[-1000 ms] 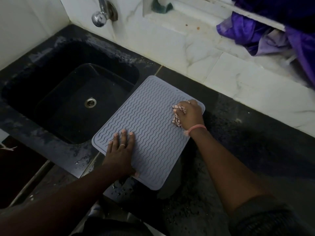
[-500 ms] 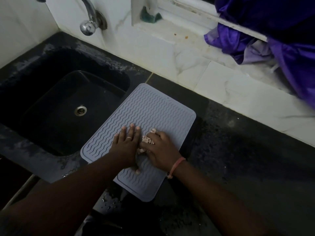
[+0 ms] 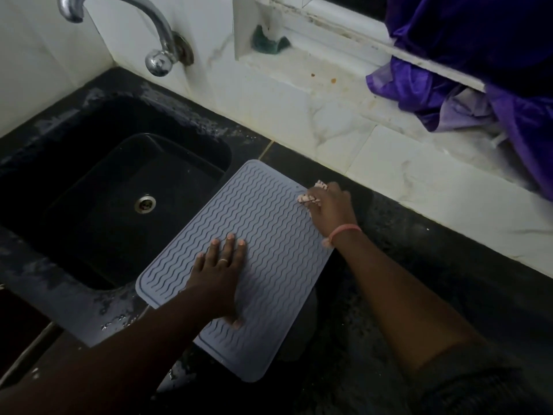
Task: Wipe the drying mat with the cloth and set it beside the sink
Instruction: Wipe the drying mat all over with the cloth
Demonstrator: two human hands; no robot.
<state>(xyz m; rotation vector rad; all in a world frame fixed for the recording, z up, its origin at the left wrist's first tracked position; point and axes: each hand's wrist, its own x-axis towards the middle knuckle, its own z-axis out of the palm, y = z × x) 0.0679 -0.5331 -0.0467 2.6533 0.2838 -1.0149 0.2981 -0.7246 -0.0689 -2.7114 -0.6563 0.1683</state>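
At the far left the black sink [image 3: 89, 181] is sunk into the dark counter [image 3: 434, 295], its round drain [image 3: 145, 203] near the basin's middle. A chrome tap [image 3: 155, 55] curves out from the white wall at about 12 o'clock from the drain.

Just beside the sink, at its 3 o'clock side, the grey drying mat [image 3: 263, 235] lies flat on the counter, its wavy ridges up, turned at a slant so 1 corner points toward 12 o'clock and another toward 6 o'clock. Its left corner overlaps the sink's rim.

The left hand [image 3: 220, 274] presses palm down on the mat's lower middle, fingers straight and slightly apart, a ring [image 3: 223, 260] on 1 of them.

At about 2 o'clock from that hand, the right hand [image 3: 330, 208] sits at the mat's right edge, fingers curled around a bunched pale cloth [image 3: 311, 194] that touches the mat. A pink band [image 3: 344, 230] circles that wrist.

Farthest right, at 1 o'clock, purple fabric [image 3: 478, 85] is heaped on the white marble ledge [image 3: 329, 115].
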